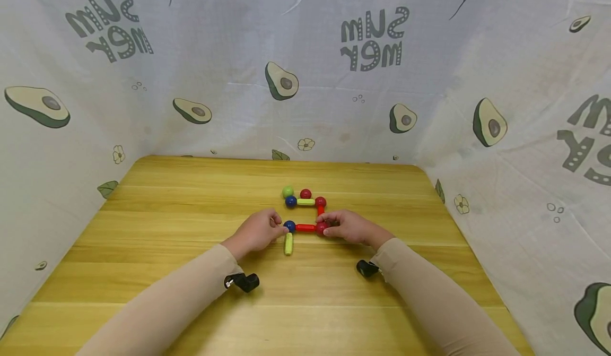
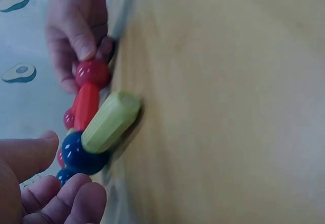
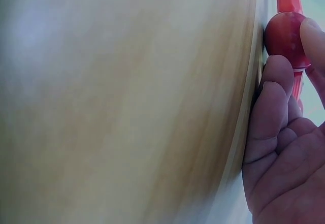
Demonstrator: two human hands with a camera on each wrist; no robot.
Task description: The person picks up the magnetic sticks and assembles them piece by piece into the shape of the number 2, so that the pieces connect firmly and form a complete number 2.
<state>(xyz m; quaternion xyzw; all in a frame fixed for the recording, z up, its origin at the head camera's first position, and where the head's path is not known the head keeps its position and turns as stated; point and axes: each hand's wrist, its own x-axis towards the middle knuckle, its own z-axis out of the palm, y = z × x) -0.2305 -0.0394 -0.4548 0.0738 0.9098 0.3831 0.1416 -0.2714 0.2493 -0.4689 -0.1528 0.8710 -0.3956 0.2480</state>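
A chain of ball-and-rod building toys lies on the wooden table. My right hand (image 1: 350, 227) pinches the near-right red ball (image 3: 285, 38) between thumb and fingers. From that ball a red rod (image 1: 305, 228) runs left to a blue ball (image 2: 84, 152), and another red rod (image 1: 321, 211) runs back to a far red ball (image 1: 321, 202). A yellow-green rod (image 1: 288, 244) juts from the blue ball toward the near side. Beside the blue ball is my left hand (image 1: 258, 231), its thumb and fingers parted and nothing between them.
At the back of the chain, a yellow-green rod (image 1: 305, 202) joins the far red ball to a second blue ball (image 1: 290, 201). A green ball (image 1: 287, 191) and another red ball (image 1: 305, 193) sit just behind. Printed cloth (image 1: 315, 122) hangs around the table (image 1: 191, 202).
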